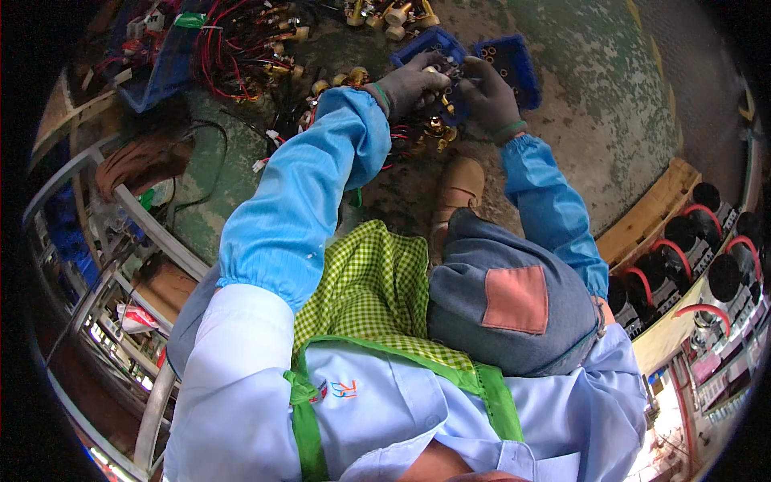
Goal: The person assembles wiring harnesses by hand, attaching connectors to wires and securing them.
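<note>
Both my hands wear dark grey gloves and meet above the floor near the top of the view. My left hand (pixel 414 84) is closed around a small brass-coloured part with wires (pixel 443 103). My right hand (pixel 490 95) pinches the same part from the other side. Blue sleeve covers run down both forearms. Just beyond the hands stand two blue plastic bins (pixel 518 60) with small parts inside. More brass fittings with red and black wires (pixel 426 132) lie on the floor under the hands.
A heap of red and black wire harnesses (pixel 241 44) lies at top left, with loose brass fittings (pixel 389 14) at the top. A metal frame (pixel 120 233) stands at left. A wooden pallet (pixel 646 217) with black, red-handled machines (pixel 699 257) is at right. My sandalled foot (pixel 458 189) rests on the green floor.
</note>
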`<action>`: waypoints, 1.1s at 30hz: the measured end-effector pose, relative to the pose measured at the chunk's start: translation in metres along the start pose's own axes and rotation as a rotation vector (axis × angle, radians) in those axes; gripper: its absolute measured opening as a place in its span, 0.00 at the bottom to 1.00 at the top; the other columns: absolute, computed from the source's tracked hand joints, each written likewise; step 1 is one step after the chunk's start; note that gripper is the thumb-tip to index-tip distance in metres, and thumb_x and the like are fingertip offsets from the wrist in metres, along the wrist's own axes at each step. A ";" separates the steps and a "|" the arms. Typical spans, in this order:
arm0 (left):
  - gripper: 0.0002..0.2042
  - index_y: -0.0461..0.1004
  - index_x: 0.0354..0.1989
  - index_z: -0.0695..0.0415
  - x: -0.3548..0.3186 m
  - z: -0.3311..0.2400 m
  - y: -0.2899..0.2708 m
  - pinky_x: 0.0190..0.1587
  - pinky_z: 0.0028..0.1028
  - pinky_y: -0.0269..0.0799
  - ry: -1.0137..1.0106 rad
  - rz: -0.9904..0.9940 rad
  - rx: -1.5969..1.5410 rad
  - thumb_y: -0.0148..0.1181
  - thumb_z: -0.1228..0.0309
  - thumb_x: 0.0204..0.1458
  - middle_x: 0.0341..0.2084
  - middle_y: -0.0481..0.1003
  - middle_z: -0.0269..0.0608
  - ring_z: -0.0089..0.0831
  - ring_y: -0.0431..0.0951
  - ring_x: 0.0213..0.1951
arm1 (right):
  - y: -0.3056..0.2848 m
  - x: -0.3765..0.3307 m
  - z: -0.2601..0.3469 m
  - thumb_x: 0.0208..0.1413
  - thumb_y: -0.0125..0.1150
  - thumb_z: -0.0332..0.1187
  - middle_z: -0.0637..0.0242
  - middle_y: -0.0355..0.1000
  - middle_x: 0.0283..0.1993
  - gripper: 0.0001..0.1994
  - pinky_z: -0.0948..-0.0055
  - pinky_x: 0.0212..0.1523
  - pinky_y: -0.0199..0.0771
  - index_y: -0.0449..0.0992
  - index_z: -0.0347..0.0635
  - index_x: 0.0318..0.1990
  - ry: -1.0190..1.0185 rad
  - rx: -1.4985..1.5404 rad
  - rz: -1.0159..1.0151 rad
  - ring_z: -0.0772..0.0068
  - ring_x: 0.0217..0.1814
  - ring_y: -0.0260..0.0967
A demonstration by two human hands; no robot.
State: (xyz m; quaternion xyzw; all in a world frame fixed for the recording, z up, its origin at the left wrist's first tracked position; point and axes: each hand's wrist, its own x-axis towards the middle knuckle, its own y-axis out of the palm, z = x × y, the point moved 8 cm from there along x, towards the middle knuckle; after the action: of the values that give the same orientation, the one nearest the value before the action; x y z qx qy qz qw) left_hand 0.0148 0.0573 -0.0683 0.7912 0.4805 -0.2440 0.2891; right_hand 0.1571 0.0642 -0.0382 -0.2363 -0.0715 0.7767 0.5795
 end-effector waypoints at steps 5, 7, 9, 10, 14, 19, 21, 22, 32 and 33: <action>0.20 0.59 0.51 0.54 -0.015 -0.003 -0.025 0.31 0.29 0.70 0.141 -0.155 -0.225 0.57 0.66 0.52 0.31 0.68 0.38 0.26 0.70 0.29 | 0.000 -0.001 -0.025 0.55 0.55 0.38 0.53 0.70 0.47 0.19 0.63 0.45 0.71 0.67 0.42 0.53 0.098 0.060 -0.020 0.58 0.47 0.69; 0.17 0.60 0.48 0.54 -0.018 0.001 -0.023 0.32 0.31 0.70 0.129 -0.204 -0.296 0.57 0.67 0.52 0.31 0.68 0.38 0.28 0.70 0.30 | 0.007 0.003 -0.025 0.55 0.55 0.39 0.55 0.71 0.45 0.18 0.65 0.44 0.72 0.69 0.41 0.51 0.144 0.186 0.017 0.60 0.46 0.70; 0.17 0.60 0.48 0.54 -0.020 0.004 -0.019 0.32 0.31 0.69 0.167 -0.204 -0.358 0.56 0.68 0.52 0.31 0.68 0.38 0.28 0.70 0.30 | 0.039 -0.010 -0.035 0.56 0.55 0.40 0.59 0.72 0.42 0.16 0.69 0.41 0.72 0.72 0.40 0.47 0.505 0.648 0.278 0.65 0.43 0.70; 0.16 0.60 0.48 0.54 -0.024 0.003 -0.017 0.32 0.30 0.69 0.166 -0.214 -0.337 0.56 0.68 0.52 0.31 0.68 0.38 0.28 0.70 0.30 | 0.039 -0.010 -0.029 0.56 0.55 0.40 0.59 0.72 0.42 0.16 0.69 0.41 0.72 0.72 0.40 0.47 0.504 0.648 0.280 0.65 0.43 0.70; 0.15 0.61 0.46 0.54 -0.025 0.005 -0.017 0.32 0.29 0.69 0.121 -0.280 -0.380 0.56 0.69 0.52 0.30 0.68 0.37 0.27 0.69 0.30 | 0.028 -0.007 0.003 0.56 0.54 0.35 0.63 0.72 0.41 0.13 0.69 0.41 0.72 0.72 0.38 0.45 0.127 0.417 0.138 0.68 0.43 0.69; 0.13 0.62 0.44 0.56 -0.031 0.004 -0.018 0.32 0.26 0.68 0.105 -0.304 -0.507 0.55 0.69 0.52 0.32 0.66 0.36 0.25 0.68 0.29 | 0.002 -0.013 0.039 0.54 0.52 0.27 0.62 0.71 0.44 0.12 0.67 0.47 0.71 0.71 0.39 0.46 -0.193 0.364 0.094 0.66 0.47 0.68; 0.13 0.62 0.44 0.56 -0.028 0.006 -0.016 0.32 0.25 0.68 0.120 -0.280 -0.513 0.55 0.68 0.52 0.32 0.66 0.36 0.24 0.67 0.29 | -0.003 -0.006 0.011 0.52 0.51 0.26 0.60 0.70 0.46 0.16 0.65 0.48 0.71 0.68 0.42 0.50 0.002 0.399 -0.060 0.64 0.50 0.67; 0.13 0.62 0.44 0.57 -0.027 0.005 -0.014 0.32 0.25 0.68 0.133 -0.258 -0.519 0.55 0.68 0.53 0.33 0.65 0.35 0.24 0.67 0.29 | 0.002 -0.006 0.007 0.50 0.49 0.24 0.58 0.70 0.48 0.21 0.64 0.49 0.70 0.65 0.44 0.54 0.027 0.285 0.003 0.62 0.51 0.67; 0.13 0.62 0.44 0.54 -0.025 0.005 -0.014 0.32 0.24 0.68 0.105 -0.295 -0.481 0.55 0.67 0.53 0.31 0.64 0.34 0.23 0.67 0.29 | 0.000 -0.012 0.024 0.46 0.42 0.20 0.55 0.69 0.49 0.28 0.64 0.56 0.63 0.58 0.40 0.60 -0.002 0.323 0.055 0.61 0.58 0.61; 0.13 0.62 0.44 0.54 -0.027 0.004 -0.016 0.32 0.24 0.68 0.100 -0.287 -0.480 0.55 0.67 0.53 0.31 0.64 0.33 0.24 0.67 0.29 | 0.010 -0.012 0.028 0.46 0.42 0.20 0.54 0.69 0.49 0.29 0.64 0.56 0.63 0.56 0.41 0.61 -0.038 0.156 0.148 0.61 0.59 0.60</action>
State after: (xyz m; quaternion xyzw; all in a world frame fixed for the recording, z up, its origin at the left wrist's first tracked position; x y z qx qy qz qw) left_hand -0.0111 0.0441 -0.0566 0.6349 0.6455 -0.1222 0.4065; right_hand 0.1384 0.0548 -0.0137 -0.1801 -0.0040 0.8250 0.5356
